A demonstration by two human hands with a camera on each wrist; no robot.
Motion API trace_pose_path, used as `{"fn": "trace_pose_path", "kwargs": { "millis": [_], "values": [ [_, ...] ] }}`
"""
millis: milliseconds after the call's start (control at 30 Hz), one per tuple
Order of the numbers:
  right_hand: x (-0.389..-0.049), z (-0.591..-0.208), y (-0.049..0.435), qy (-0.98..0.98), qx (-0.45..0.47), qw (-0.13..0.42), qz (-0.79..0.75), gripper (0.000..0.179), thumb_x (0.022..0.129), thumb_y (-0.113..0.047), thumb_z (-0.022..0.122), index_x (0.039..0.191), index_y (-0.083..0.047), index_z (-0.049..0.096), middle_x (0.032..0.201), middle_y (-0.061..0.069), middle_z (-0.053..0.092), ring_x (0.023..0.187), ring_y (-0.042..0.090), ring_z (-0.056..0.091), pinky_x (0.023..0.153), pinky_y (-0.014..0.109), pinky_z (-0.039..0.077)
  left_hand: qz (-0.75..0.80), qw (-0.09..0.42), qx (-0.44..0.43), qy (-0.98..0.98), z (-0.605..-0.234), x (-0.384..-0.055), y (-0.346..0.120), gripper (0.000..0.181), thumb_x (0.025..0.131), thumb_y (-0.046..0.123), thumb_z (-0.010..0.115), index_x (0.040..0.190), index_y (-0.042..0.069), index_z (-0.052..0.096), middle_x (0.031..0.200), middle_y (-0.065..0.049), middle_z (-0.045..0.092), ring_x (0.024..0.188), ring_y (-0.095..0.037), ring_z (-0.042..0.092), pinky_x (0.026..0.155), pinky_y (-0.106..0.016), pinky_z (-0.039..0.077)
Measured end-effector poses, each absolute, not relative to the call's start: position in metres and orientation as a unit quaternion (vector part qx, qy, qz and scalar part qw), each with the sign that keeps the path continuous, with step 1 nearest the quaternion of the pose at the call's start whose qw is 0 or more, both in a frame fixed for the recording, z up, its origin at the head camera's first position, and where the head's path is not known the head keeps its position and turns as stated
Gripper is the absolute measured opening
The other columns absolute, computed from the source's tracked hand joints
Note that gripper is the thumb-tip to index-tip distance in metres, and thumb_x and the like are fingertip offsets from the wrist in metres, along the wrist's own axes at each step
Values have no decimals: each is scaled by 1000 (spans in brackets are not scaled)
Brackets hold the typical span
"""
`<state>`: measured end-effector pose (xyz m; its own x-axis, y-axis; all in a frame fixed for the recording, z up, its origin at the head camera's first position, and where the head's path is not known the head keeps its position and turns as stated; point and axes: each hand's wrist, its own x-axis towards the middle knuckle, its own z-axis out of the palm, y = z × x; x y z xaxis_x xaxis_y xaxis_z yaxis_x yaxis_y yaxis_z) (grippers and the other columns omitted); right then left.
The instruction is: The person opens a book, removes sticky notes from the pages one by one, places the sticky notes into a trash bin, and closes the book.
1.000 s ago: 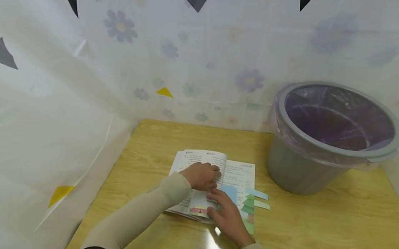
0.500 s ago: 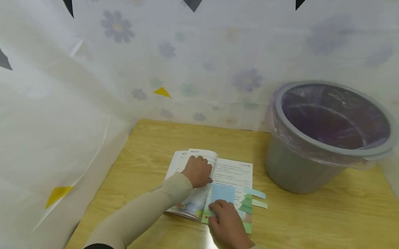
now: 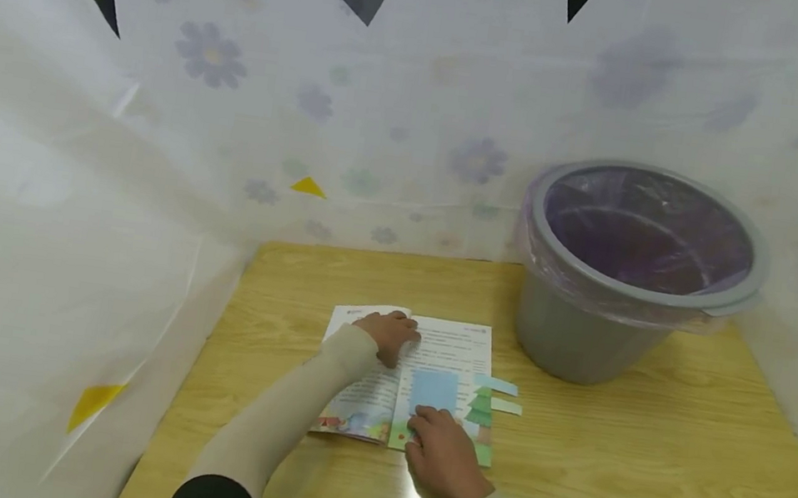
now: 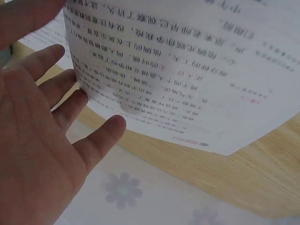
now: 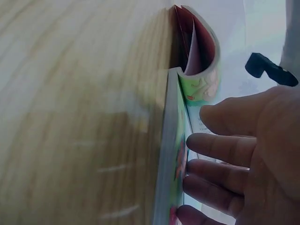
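An open printed book (image 3: 450,344) lies on the wooden table, with colourful drawings along its lower edge. My left hand (image 3: 389,335) reaches over the left page, fingertips at the upper part of the fold. Its fingers spread loosely against a raised, printed page (image 4: 187,84) in the left wrist view. My right hand (image 3: 443,457) rests over the lower right page, fingers fairly straight, just below a blue square (image 3: 435,390). In the right wrist view those fingers touch the page beside the book's thick edge (image 5: 164,154), and the other half's pages curl up.
Two pale paper tabs, a blue one (image 3: 504,387) and a greenish one (image 3: 507,407), stick out past the book's right edge. A grey bucket (image 3: 576,340) with a purple bag liner stands at the back right. Flower-patterned sheeting (image 3: 387,113) closes off the back and left.
A page has turned over from right to left, uncovering the blue square. My left hand has slid up to the fold; my right hand has drawn down onto the right page.
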<state>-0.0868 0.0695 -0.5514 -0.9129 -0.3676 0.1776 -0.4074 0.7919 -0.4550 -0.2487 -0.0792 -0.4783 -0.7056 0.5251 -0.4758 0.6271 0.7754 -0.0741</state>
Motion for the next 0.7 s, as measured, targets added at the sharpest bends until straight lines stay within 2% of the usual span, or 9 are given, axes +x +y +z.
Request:
{"fn": "trace_pose_path", "kwargs": {
  "millis": [167, 367, 500, 700],
  "values": [
    [-85, -552, 69, -950, 202, 51, 233, 21, 88, -14, 66, 107, -7, 73, 125, 12, 68, 102, 26, 65, 80, 40, 58, -112, 245, 324, 907, -469, -257, -83, 88, 79, 42, 83, 153, 29, 37, 165, 5, 26, 153, -18, 25, 119, -42, 40],
    [-85, -555, 71, -948, 203, 52, 240, 20, 89, -13, 64, 107, -9, 73, 128, 11, 67, 102, 26, 65, 79, 38, 56, -197, 182, 364, 892, -484, -265, -88, 104, 71, 57, 83, 156, 32, 29, 166, 8, 24, 153, -19, 26, 122, -46, 35],
    [-86, -556, 71, -948, 200, 51, 242, 20, 88, -13, 64, 106, -10, 73, 129, 11, 67, 102, 24, 64, 79, 38, 55, -231, 141, 382, 884, -494, -264, -91, 108, 69, 66, 79, 157, 33, 26, 166, 9, 23, 154, -19, 24, 124, -44, 31],
    [-81, -554, 73, -950, 192, 54, 239, 19, 89, -15, 66, 106, -11, 73, 129, 10, 67, 101, 24, 64, 79, 38, 55, -237, 130, 401, 875, -496, -263, -90, 103, 71, 69, 75, 156, 35, 28, 166, 10, 24, 154, -21, 24, 122, -45, 35]
  ]
}}
